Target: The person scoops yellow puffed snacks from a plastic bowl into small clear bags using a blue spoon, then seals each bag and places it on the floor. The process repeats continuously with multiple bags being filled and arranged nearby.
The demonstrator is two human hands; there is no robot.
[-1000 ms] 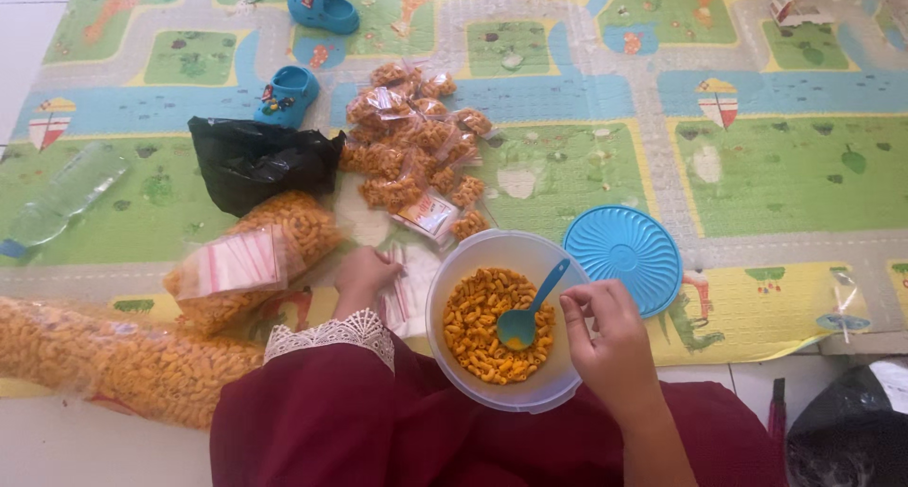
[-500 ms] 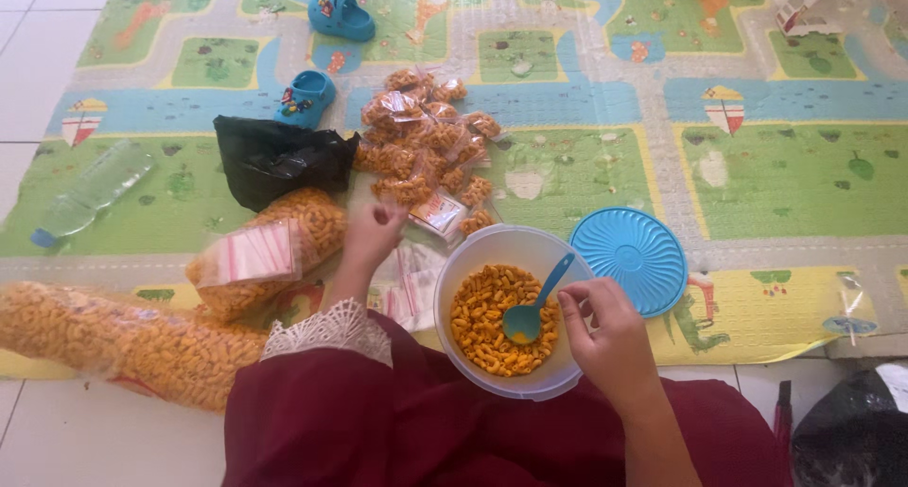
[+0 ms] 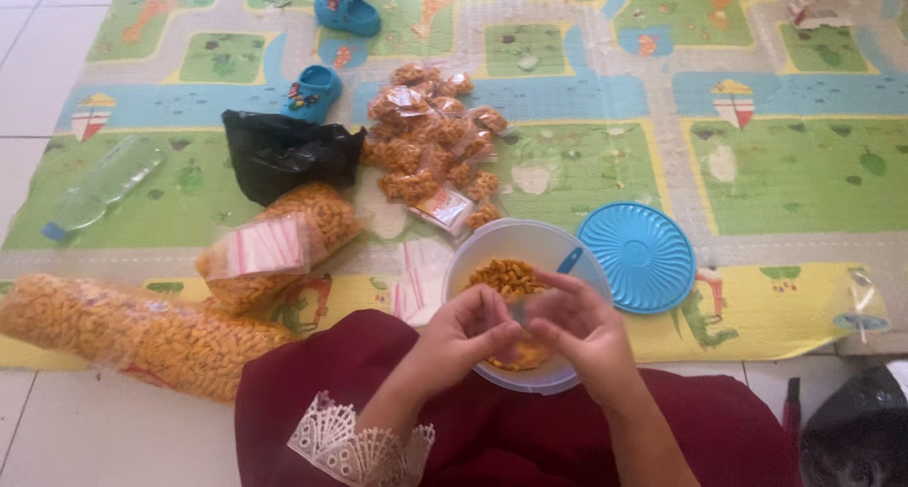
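Item: clear bowl [image 3: 492, 246] of orange snacks [image 3: 506, 277], on play mat [image 3: 794, 180] at my lap. Left hand [image 3: 463, 331] and right hand [image 3: 577, 328] meet above it, fingertips pinched on something small, seemingly a clear bag; blurred. I'd hold the opening over the bowl. Adjacent: blue lid [image 3: 636, 256].

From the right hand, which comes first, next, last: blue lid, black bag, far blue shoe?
From the right hand, head view:
1. Blue lid, just right of the bowl.
2. Black bag, up on the left.
3. Far blue shoe, at the mat's top.
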